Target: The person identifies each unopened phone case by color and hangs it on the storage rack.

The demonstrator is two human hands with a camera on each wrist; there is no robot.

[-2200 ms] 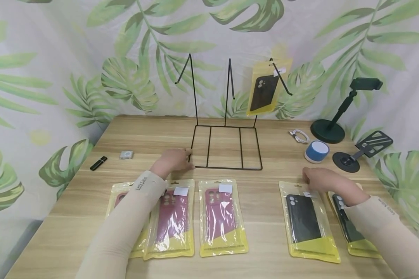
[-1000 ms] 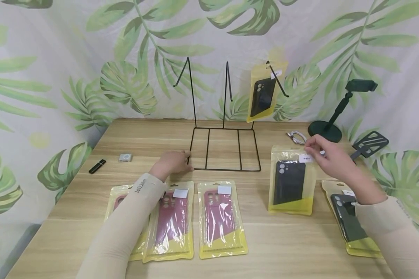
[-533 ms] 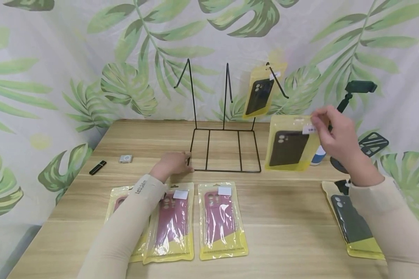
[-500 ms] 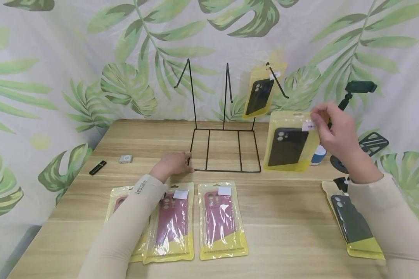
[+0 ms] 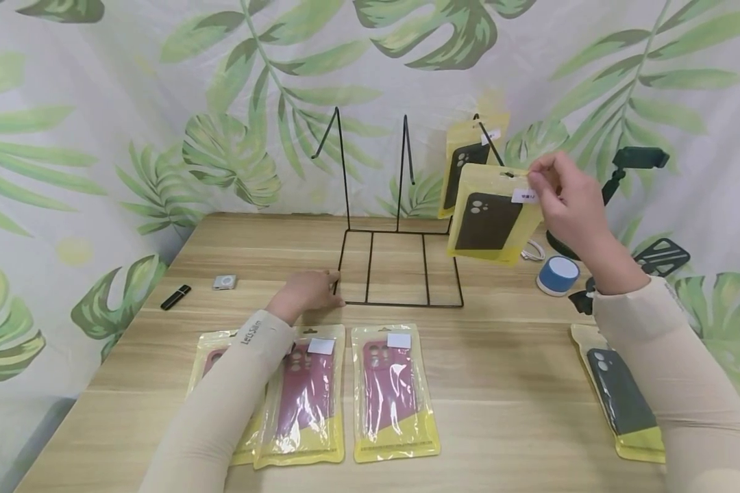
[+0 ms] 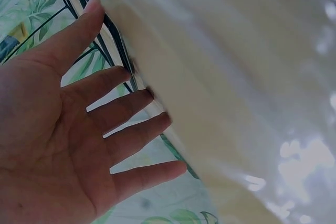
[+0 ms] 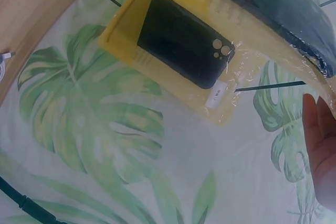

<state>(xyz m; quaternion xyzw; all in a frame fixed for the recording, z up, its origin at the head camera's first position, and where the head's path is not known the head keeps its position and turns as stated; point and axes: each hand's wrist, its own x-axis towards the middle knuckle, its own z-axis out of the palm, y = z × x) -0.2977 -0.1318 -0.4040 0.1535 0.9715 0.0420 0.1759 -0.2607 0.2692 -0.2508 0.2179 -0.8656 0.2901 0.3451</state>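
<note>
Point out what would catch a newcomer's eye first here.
Probably the bagged black phone case, pinched by the right hand at the tip of the right hook on the wire rack. Next, perhaps, the glossy bagged pink phone cases along the near side of the table, then the leafy backdrop behind.

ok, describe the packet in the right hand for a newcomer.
On the table, find the wire rack, then its rightmost hook. The dark-cased packet at the tip is it: the right hand pinches its top corner, unlike the rear packet.
</note>
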